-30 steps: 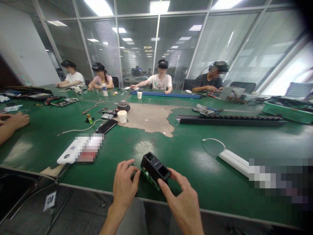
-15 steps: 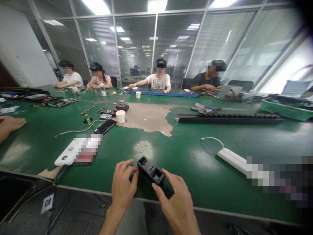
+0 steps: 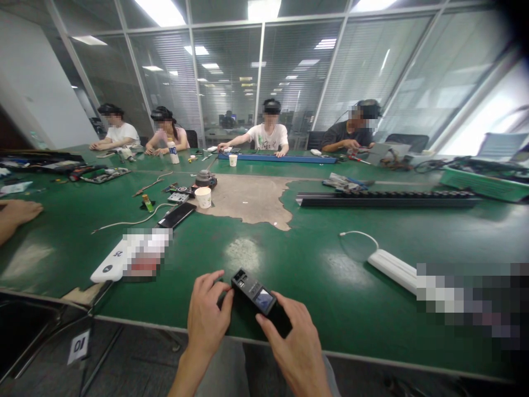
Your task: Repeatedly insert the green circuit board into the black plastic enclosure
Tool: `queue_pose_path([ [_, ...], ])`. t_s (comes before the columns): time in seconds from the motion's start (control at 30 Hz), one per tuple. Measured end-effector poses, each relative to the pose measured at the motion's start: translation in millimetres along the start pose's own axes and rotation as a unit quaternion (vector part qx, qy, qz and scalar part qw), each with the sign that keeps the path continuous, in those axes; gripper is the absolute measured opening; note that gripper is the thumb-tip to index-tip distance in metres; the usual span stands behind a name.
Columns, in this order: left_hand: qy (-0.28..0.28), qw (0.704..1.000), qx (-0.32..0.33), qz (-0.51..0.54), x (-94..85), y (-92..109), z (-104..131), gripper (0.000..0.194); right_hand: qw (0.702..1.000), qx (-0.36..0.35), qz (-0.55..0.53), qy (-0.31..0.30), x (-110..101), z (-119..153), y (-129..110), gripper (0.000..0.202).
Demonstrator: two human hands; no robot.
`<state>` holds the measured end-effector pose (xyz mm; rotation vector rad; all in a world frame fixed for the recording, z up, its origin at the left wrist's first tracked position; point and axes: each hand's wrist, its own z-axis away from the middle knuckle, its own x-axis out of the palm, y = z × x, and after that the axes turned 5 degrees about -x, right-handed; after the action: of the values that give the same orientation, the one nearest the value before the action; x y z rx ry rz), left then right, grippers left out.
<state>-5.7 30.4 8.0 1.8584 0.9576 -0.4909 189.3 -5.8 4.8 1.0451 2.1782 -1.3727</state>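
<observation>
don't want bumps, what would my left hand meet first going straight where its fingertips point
Likely the black electronic device, just right of the left hand; whether they already touch is unclear.

Ceiling lights [image 3: 264, 10]: white, overexposed, above us. Glass wall [image 3: 229, 71]: hazy, dotted with lamplight. Pane [image 3: 506, 113], far right: washed out. Counter [image 3: 314, 253]: soft glare patches. Black device [image 3: 249, 284]: pale sheen on screen. Floor [image 3: 142, 353]: dim. View: slanted verticals towards edges, blackened upper-right corner, pixelated blocks.

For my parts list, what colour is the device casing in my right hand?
The device casing is black; the head view shows it best.
</observation>
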Motion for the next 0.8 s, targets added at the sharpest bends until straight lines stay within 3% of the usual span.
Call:
queue_pose_path([
  [0.27,0.001,1.0,-0.002,-0.003,1.6,0,0,0.014,0.999,0.019,-0.034,0.013,-1,-2,-5,0.037],
  [0.5,0.002,1.0,0.0,-0.005,1.3,1,0,0.013,0.989,0.085,-0.116,0.011,-21,-23,-13,0.042],
  [0.63,0.001,1.0,-0.002,-0.009,0.8,2,0,0.013,0.983,0.119,-0.136,0.033,-24,-34,-4,0.047],
  [0.8,0.0,1.0,-0.004,-0.009,1.4,2,0,0.014,0.99,0.106,-0.079,0.056,-17,-38,14,0.048],
])
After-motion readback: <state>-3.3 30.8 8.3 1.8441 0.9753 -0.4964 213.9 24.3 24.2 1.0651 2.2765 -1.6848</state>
